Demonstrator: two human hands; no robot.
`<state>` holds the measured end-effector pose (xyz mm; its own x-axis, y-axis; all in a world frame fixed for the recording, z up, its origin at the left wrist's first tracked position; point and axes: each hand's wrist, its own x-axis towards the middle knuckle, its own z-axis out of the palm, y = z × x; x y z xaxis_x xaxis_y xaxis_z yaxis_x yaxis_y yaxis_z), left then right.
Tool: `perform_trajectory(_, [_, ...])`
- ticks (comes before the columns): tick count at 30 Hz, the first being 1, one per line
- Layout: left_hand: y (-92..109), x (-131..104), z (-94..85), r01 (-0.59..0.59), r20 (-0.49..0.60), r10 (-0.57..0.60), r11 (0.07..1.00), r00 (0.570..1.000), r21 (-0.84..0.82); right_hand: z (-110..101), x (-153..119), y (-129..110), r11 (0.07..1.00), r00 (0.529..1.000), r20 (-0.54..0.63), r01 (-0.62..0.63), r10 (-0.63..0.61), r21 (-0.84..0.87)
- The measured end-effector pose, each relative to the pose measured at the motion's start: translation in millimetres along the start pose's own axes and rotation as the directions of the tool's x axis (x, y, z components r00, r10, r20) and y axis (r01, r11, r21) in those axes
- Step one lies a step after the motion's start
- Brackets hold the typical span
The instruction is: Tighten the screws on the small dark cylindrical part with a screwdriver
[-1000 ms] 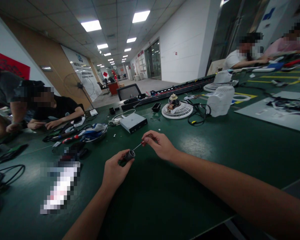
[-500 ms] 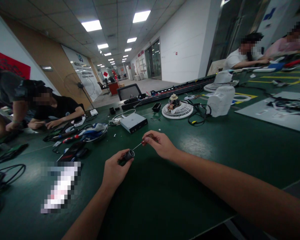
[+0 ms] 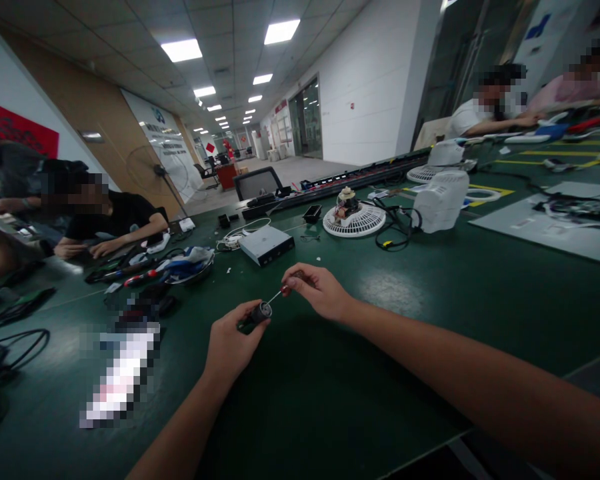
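My left hand [image 3: 235, 337] is closed around a small dark cylindrical part [image 3: 261, 313], its round open end tilted up towards the right. A screwdriver [image 3: 285, 289] with a reddish handle is gripped in my right hand [image 3: 320, 290]. Its thin metal shaft points down and left, the tip at the open end of the cylinder. Whether the tip touches anything inside is too small to tell. Both hands are held above the green table [image 3: 360, 387].
Beyond my hands lie a silver disc drive [image 3: 267, 244], a white fan grille with an exposed motor [image 3: 354, 219] and a white housing [image 3: 443, 202]. Cables and tools crowd the left, near a pixelated bright object [image 3: 123, 377]. Other people [image 3: 110, 220] sit around the table.
The cylinder's open end has turned a little more towards me and moved slightly right. My right hand with the screwdriver has dropped slightly, bringing the tip closer to the opening.
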<state>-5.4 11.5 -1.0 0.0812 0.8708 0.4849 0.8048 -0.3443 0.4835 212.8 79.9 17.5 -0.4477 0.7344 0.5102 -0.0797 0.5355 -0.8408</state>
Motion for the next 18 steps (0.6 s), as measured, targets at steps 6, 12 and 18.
perform_trajectory(6, [0.8,0.0,1.9,-0.007,0.005,0.007,1.0,1.0,0.01,-0.3,-1.1,-5.0,0.979,0.999,-0.027,0.037,-0.044,-0.202])
perform_trajectory(12, [-2.4,-1.0,4.4,-0.021,0.03,0.02,0.999,0.999,0.045,-0.9,-0.9,-3.4,0.977,0.996,-0.072,0.041,-0.057,-0.209])
perform_trajectory(18, [-3.2,-1.7,3.6,-0.018,0.033,0.016,0.998,0.999,0.061,-1.0,0.2,1.7,0.993,0.998,-0.062,-0.04,0.033,-0.111])
